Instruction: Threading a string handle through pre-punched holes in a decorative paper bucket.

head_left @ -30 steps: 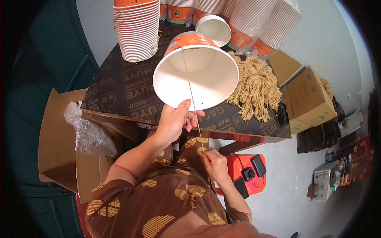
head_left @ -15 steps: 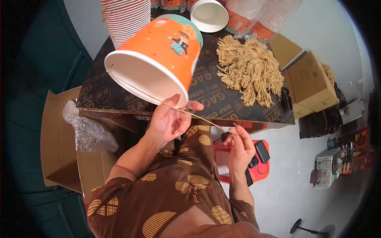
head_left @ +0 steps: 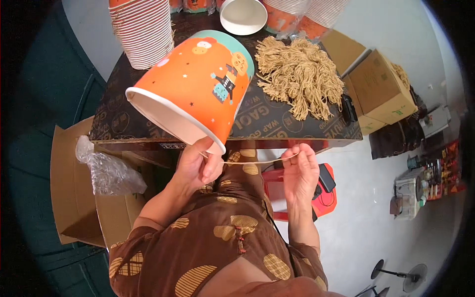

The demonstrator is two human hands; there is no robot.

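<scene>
A large orange paper bucket [head_left: 190, 74] with a teal base and cartoon prints is tilted, its white-rimmed mouth toward me. My left hand [head_left: 198, 163] grips the near rim, thumb at the mouth and fingers curled below. A thin tan cord [head_left: 255, 162] runs from this hand across to my right hand [head_left: 303, 171], which pinches its other end between thumb and fingertips. The cord sags slightly. What lies deeper inside the bucket is hidden. Beyond it, a heap of tan cords [head_left: 299, 74] lies on the dark printed tabletop [head_left: 111, 116].
A tall stack of paper buckets [head_left: 141, 34] stands at the far left. A single white-lined bucket [head_left: 243, 17] and wrapped stacks [head_left: 309, 17] are at the back. Cardboard boxes [head_left: 74, 173] flank the table. A red stool [head_left: 324, 198] carries black devices.
The bucket's mouth has tipped lower, and my left fingers have curled in at its rim. My right hand has risen a little. The cord, earlier slanting from inside the bucket, now runs nearly level between my hands.
</scene>
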